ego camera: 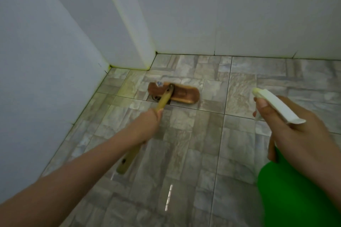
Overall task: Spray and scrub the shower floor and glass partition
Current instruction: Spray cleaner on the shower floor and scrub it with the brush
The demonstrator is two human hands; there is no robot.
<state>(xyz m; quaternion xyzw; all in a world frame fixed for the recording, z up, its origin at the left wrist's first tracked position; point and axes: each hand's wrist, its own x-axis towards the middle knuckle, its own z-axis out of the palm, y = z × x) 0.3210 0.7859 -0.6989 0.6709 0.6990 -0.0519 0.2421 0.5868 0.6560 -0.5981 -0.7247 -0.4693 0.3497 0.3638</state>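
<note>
My left hand [150,122] grips the yellow wooden handle of a scrub brush. Its brown wooden brush head [181,92] lies flat on the grey tiled shower floor [193,153], partly over a floor drain [156,97] near the back corner. My right hand [293,131] holds a green spray bottle [287,190] by the neck at the right. Its white trigger head [276,105] points left and away from me, and one finger lies along the trigger head near the nozzle. No glass partition is in view.
White tiled walls [239,14] close the floor at the back and on the left, with a boxed column [132,24] jutting out at the back-left corner. Yellowish staining runs along the grout at the wall bases. The floor looks wet and shiny in front of me.
</note>
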